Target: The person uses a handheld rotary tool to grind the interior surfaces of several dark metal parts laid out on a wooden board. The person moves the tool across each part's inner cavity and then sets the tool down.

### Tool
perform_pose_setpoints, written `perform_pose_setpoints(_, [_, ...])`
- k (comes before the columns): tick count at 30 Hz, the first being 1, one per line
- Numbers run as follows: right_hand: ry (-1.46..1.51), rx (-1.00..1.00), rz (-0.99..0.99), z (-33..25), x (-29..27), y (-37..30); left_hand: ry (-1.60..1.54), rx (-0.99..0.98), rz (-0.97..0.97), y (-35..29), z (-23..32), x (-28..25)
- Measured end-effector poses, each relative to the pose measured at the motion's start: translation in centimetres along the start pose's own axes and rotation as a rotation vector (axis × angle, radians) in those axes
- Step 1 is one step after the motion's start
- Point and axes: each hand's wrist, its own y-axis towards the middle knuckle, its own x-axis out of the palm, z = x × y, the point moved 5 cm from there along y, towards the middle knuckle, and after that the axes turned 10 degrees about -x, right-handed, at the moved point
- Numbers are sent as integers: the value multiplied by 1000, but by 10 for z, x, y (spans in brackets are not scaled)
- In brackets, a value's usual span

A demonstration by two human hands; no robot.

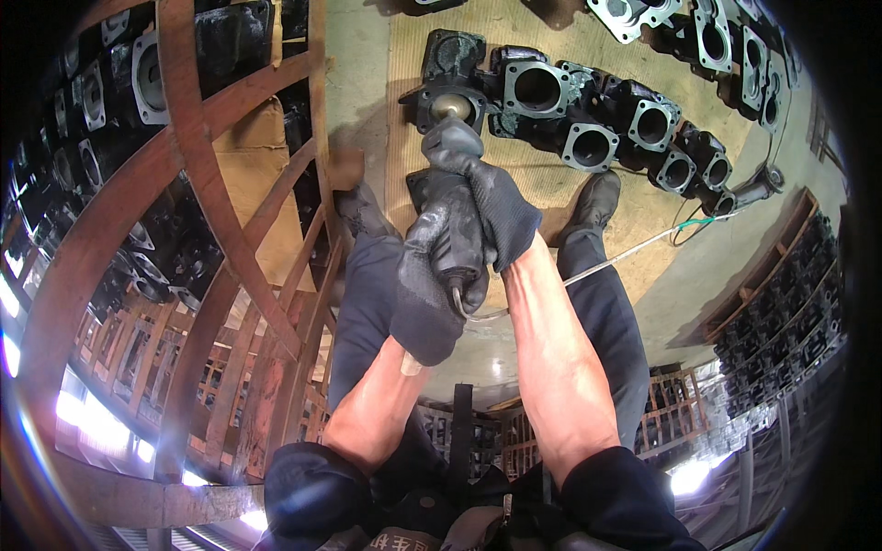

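Observation:
Both my hands wear dark gloves and are wrapped round a dusty grey-black handheld grinder. My left hand grips its rear part from the left. Higher up, my right hand closes round its front part from the right. The grinder's front end points away from me into the round opening of a black cast housing on the floor covering. A bright rounded surface shows in that opening; the tool's tip itself I cannot make out. A cord leaves the grinder's rear and runs off to the right.
Several black castings with machined flanges stand in rows to the right on tan ribbed matting. Another tool lies beyond them. A rusty metal cage full of castings rises close on my left. Stacked castings stand far right.

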Motion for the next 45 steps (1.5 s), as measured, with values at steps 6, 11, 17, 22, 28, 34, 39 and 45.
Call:
perform_pose_setpoints(6, [70,-15,-18,-8,5,10,30,-32,18,9,8,10])
perform_pose_setpoints(11, [-18,0,17,-14,6,18,10,-59,4,18,13,8])
perform_pose_setpoints(17, [-141,-138,-37,-19,7,-1,-70,-37,-6,3,3,13])
perform_pose_setpoints(22, [-179,-16,-8,-19,4,-3,-77,-99,-89,3,-3,8])
perform_pose_setpoints(28, [-186,-39,-10,-22,10,-10,-102,-103,-99,0,-4,7])
perform_pose_setpoints(34, [-245,-56,-1,-27,12,-16,-115,-93,-125,-1,-6,5])
perform_pose_setpoints(39, [-229,-85,2,-23,12,-15,-90,-89,-125,-3,-7,3])
perform_pose_setpoints(45, [-178,-15,0,-23,10,-2,-132,-94,-121,3,3,19])
